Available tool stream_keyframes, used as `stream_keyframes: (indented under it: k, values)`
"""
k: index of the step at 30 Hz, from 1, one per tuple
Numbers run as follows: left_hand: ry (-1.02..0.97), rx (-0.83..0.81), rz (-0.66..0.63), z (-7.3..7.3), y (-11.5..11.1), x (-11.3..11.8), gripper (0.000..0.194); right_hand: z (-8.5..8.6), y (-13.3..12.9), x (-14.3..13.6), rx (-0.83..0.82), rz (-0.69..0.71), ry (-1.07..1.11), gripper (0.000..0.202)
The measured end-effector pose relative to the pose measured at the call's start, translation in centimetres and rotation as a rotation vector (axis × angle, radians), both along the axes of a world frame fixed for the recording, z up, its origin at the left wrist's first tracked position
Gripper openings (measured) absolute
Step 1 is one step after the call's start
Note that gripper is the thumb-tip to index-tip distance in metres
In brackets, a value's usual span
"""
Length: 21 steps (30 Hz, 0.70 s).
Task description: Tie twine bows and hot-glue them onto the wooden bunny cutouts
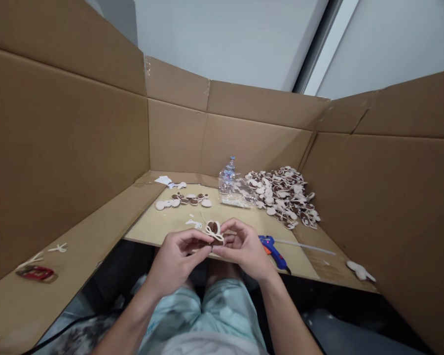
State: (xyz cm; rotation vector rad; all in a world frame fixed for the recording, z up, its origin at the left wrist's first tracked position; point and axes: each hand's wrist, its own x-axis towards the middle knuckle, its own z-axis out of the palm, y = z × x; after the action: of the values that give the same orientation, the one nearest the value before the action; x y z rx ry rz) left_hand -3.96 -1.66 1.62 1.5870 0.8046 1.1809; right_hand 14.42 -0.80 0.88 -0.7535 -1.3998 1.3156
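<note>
Between my hands, over the front edge of the board (148,228), is a small brown piece with a cream bow (214,230). My left hand (173,259) pinches its left side between thumb and fingers. My right hand (246,249) holds the right side, thumb low and fingers curled behind. The lower part of the piece is partly hidden by the fingertips. Just right of my right hand lies a blue glue gun (277,255) with a clear glue stick (307,246) out of its back. White scraps (194,223) lie just beyond my left hand.
A large pile of brown and white pieces (281,192) sits at the back right, beside a clear plastic bag (237,197) and a bottle (229,170). Several pieces (190,199) lie at the back left. A red cutter (35,272) rests far left. Cardboard walls (244,143) surround the board.
</note>
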Motion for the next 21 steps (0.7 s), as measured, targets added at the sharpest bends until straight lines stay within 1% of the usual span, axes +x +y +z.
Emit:
stream_keyframes:
  k: [4, 11, 17, 21]
  values:
    - [0.022, 0.0, -0.012, 0.1, 0.0, 0.1, 0.012, 0.0, 0.2, 0.3, -0.025, 0.032, -0.02, 0.037]
    - [0.008, -0.019, 0.018, 0.0, 0.0, 0.0, 0.013, -0.2, -0.2, 0.7, -0.018, 0.056, 0.045, 0.041]
    - [-0.011, -0.015, 0.025, 0.2, -0.2, 0.0, 0.015, 0.0, -0.6, 0.5, -0.018, 0.023, 0.066, 0.033]
    - [0.006, -0.021, 0.067, 0.2, -0.4, 0.2, 0.017, -0.1, -0.9, 0.2, -0.019, 0.026, 0.083, 0.033]
